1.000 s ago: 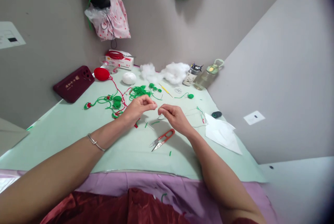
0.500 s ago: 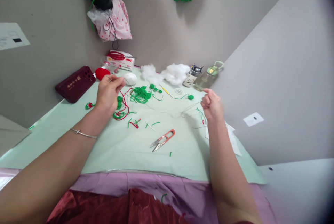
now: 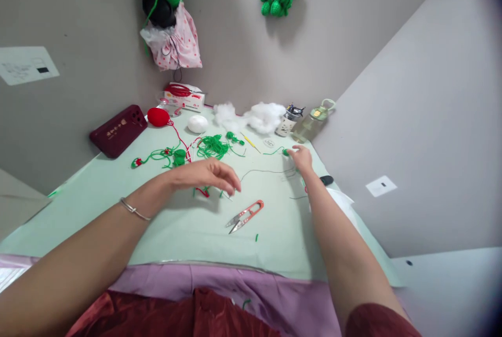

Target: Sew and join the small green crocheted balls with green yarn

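My left hand (image 3: pixel 214 173) hovers over the middle of the table, fingers bent downward and closed together. A thin dark thread (image 3: pixel 266 171) runs from its fingertips toward the right side. At the right, my right hand (image 3: pixel 303 159) pinches a small green crocheted ball (image 3: pixel 286 152) with a green yarn tail. Thread snips (image 3: pixel 247 216) with orange handles lie in front of my left hand. Behind it are a tangle of green yarn (image 3: pixel 213 146) and a small green yarn bundle (image 3: pixel 179 157). Whether a needle is in my left fingers is too small to make out.
A maroon phone (image 3: pixel 120 132), red yarn ball (image 3: pixel 158 116) and white ball (image 3: pixel 197 124) stand at the back left. White stuffing (image 3: pixel 265 118), a pen cup (image 3: pixel 286 123) and a bottle (image 3: pixel 311 123) line the back. A yellow crochet hook (image 3: pixel 250 141) lies before the stuffing.
My left hand has come down and to the right, from near the white ball to mid-table. My right hand has moved slightly left and down, onto the green ball.
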Demonstrator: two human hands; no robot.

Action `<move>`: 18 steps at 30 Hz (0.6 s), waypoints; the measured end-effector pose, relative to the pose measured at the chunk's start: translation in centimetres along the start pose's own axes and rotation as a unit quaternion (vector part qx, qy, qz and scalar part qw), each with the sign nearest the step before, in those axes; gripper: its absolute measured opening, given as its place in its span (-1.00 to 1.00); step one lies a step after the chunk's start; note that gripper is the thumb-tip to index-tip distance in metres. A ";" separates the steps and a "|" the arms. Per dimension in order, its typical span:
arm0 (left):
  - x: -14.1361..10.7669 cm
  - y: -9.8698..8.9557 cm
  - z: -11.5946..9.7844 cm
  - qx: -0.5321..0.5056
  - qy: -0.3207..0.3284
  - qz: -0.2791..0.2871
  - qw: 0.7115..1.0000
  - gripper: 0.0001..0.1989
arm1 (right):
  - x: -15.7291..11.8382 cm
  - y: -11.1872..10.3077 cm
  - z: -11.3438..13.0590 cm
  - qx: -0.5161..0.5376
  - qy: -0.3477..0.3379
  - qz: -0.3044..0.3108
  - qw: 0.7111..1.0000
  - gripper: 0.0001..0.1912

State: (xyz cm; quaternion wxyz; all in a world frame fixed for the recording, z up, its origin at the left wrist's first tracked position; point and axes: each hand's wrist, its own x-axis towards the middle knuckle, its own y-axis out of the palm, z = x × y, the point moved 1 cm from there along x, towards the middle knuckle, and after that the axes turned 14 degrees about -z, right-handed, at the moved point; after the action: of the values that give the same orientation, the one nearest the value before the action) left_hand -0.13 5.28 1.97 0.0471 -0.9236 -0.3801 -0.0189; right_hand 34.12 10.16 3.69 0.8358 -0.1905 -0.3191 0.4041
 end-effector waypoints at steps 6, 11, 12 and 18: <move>0.7 3.2 1.6 0.024 -0.047 0.008 0.999 -0.77 | 0.4 2.3 0.0 -0.007 0.059 0.017 0.998 -0.57; 1.3 3.2 1.7 0.025 0.014 -0.253 0.967 -0.82 | -3.5 3.8 2.5 0.056 0.062 0.144 0.986 -0.41; 1.4 3.1 1.7 0.017 0.024 -0.284 0.958 -0.79 | -5.0 4.1 3.3 0.085 0.062 0.189 0.976 -0.38; 1.6 2.8 2.2 -0.054 0.058 -0.340 0.937 -0.69 | -12.7 5.3 7.9 0.303 0.088 0.405 0.858 -0.42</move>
State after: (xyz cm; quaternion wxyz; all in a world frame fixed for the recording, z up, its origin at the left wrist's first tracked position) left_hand 2.96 4.68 -0.33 0.0099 -0.7379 -0.6662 -0.1075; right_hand 19.78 3.71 1.60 0.6397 -0.0747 -0.0005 0.7650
